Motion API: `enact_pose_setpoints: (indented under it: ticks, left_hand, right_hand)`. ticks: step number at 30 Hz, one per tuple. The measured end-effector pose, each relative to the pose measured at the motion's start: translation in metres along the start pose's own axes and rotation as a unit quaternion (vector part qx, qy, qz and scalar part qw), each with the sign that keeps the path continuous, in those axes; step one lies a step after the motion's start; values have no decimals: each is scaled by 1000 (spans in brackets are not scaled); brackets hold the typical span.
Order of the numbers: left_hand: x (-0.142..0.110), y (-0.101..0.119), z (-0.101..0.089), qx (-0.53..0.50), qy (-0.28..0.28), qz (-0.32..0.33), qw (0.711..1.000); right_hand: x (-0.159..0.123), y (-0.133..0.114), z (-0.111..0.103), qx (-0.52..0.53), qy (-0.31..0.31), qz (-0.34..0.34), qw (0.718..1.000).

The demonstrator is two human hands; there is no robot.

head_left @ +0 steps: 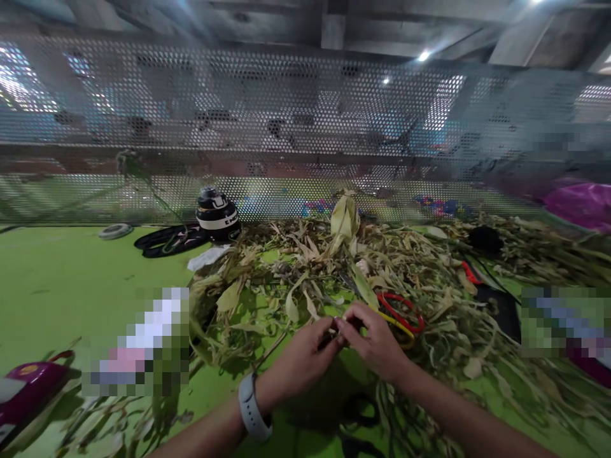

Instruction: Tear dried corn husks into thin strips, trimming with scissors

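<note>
My left hand [312, 343] and my right hand [370, 334] meet over the front of the green table [62, 273]. Their thumbs and fingertips are pinched together, and what lies between them is too small and dark to make out. Above my fingers rises a pale yellow-green bud of folded dry leaves [344, 221]; a long leaf [365, 286] runs down from it towards my right hand. Whether its stem reaches my fingers is unclear. Scissors with red and yellow handles [403, 315] lie beside my right hand. Black scissor handles [360, 410] show dimly below the hands.
Dried leaves [305, 248] cover much of the table. At the back left stand a black bottle [217, 213] and a roll of tape [115, 231]. A perforated metal screen [296, 114] rises behind. Purple things [35, 388] sit at the left edge.
</note>
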State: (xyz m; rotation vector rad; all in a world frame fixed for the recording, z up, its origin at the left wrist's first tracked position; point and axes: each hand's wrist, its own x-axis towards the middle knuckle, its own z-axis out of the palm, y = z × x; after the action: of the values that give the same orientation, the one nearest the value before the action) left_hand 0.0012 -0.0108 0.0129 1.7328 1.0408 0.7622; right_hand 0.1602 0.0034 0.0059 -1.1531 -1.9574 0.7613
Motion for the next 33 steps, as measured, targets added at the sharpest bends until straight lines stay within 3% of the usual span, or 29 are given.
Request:
enact_pose_setpoints:
  ticks: [4, 6, 12, 17, 22, 28, 33]
  left_hand:
    - [0, 1, -5, -77, -83, -58, 992]
    - [-1, 1, -7, -85, -99, -56, 990]
    - [-2, 2, -7, -63, -87, -14, 994]
    - [1, 0, -5, -202, -64, -78, 974]
    - [4, -4, -6, -299, 10, -121, 947]
    - [3, -8, -6, -216, -55, -78, 972]
    - [3, -6, -10, -144, -63, -41, 987]
  right_hand:
    - [-2, -3, 1, 57, 18, 36, 998]
    - [-2, -5, 2, 92, 23, 60, 994]
    - [1, -8, 0, 138, 20, 83, 987]
    - [6, -5, -8, 171, -23, 99, 980]
    - [4, -5, -12, 104, -52, 86, 989]
    - [3, -2, -6, 165, -62, 146, 973]
    - [4, 3, -5, 202, -25, 180, 962]
